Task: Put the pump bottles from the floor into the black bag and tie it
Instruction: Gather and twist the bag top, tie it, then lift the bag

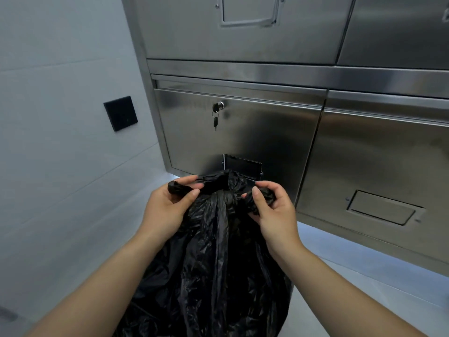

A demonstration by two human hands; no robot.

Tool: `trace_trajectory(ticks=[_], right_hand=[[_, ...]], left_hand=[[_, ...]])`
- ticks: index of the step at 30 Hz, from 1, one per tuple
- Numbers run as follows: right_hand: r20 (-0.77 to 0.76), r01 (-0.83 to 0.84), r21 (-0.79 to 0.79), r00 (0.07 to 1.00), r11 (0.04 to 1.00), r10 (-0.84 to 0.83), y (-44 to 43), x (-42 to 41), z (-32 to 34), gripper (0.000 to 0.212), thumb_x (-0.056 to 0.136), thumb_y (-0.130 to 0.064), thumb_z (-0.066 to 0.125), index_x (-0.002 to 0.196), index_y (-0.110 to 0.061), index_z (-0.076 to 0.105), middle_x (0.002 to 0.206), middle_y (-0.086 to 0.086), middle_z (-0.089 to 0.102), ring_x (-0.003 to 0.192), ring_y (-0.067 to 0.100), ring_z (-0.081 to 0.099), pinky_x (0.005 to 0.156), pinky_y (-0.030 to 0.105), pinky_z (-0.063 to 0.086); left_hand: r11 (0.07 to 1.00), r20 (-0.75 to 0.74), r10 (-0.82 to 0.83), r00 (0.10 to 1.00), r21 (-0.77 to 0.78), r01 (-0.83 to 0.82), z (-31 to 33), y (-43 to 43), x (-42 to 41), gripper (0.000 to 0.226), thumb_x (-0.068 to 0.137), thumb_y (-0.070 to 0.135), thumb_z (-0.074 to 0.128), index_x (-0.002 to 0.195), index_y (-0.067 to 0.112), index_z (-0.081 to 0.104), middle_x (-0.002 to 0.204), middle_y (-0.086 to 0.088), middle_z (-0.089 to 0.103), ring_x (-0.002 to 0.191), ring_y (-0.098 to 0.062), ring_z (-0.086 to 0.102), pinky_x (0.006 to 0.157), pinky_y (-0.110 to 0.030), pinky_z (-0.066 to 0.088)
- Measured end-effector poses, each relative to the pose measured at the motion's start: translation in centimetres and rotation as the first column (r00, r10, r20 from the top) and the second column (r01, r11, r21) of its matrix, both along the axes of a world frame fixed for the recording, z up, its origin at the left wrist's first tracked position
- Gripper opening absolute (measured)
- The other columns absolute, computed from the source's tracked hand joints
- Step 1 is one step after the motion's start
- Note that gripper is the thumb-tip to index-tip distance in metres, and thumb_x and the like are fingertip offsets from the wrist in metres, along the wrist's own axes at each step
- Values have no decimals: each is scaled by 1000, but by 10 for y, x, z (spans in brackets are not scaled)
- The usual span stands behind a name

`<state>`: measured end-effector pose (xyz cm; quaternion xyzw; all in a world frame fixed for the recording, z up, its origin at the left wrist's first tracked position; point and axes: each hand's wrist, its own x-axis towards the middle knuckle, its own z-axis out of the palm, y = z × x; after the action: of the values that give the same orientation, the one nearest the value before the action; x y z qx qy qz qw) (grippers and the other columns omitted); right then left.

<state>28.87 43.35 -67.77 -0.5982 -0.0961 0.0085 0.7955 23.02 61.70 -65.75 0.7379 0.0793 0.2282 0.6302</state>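
A full black plastic bag (216, 263) hangs in front of me, its neck gathered and twisted at the top. My left hand (167, 205) pinches one twisted end of the bag's mouth on the left. My right hand (269, 207) grips the other twisted end on the right. The two ends cross over the gathered neck between my hands. No pump bottles are visible; the bag's contents are hidden.
A stainless steel cabinet (364, 154) stands close behind the bag, with a key (215, 122) hanging from a door lock. A grey tiled wall with a black switch plate (120, 113) is on the left. Pale floor (340, 276) shows at lower right.
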Motion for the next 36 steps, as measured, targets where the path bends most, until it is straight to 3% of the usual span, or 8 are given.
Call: trace_trajectory(ticks=[7,11,15,20,24,27,30,36], right_hand=[[59,-48,21,997,999,47,0,2,13,14,89,-14,61,100,-19,55,79,2,75,82,17,71,78,34,56],[59,-97,-75,993,992,101,-3,-1,8,10,78,-18,73,80,-24,65,82,1,76,80,16,72,72,28,54],[141,-66,-131,986,989,85,-3,2,11,9,70,-25,79,74,-28,71,78,-4,74,74,9,70,64,16,51],[125,-104,-69,986,992,112,2,-1,16,9,72,-27,78,79,-25,73,78,-2,74,74,11,70,62,19,51],[119,-86,-53,989,995,92,4,-1,19,10,73,-21,78,80,-25,71,78,0,73,74,11,69,63,22,52],[206,-34,-177,976,984,71,-2,3,18,24,76,-18,76,90,-35,67,88,4,69,85,18,67,75,28,54],[379,33,-405,915,914,135,-7,6,12,22,80,-19,71,90,-38,69,91,-12,68,90,6,64,77,17,49],[433,6,-592,845,806,312,-12,5,3,27,88,-37,58,113,-33,64,107,-23,60,103,-2,57,82,8,42]], left_hand=[[1000,19,-2,1000,12,2,6,1,-3,15,74,28,71,88,31,73,91,7,76,94,-5,69,88,-20,52],[991,-8,-40,999,130,40,7,-2,-2,19,84,15,67,86,33,73,92,13,75,92,-2,68,83,-16,51],[934,-28,-126,992,333,129,14,-16,-4,14,77,30,74,90,36,73,91,18,73,86,3,66,76,-6,45],[931,-21,-29,999,363,34,15,-35,-5,36,50,60,75,79,38,74,81,24,71,76,6,64,70,-7,45],[927,-19,-23,1000,375,28,10,-37,-3,14,65,40,81,72,29,75,81,17,72,78,2,66,75,-14,49],[924,-36,-18,999,381,30,11,-31,-2,7,70,37,78,70,31,73,78,18,72,76,4,65,71,-9,46],[934,-54,-16,998,355,34,10,-28,-2,5,74,36,76,71,35,72,72,19,71,69,4,65,63,-7,43],[956,-52,13,999,294,3,4,-23,1,5,73,34,75,71,31,73,72,13,72,67,-1,66,65,-10,46]])
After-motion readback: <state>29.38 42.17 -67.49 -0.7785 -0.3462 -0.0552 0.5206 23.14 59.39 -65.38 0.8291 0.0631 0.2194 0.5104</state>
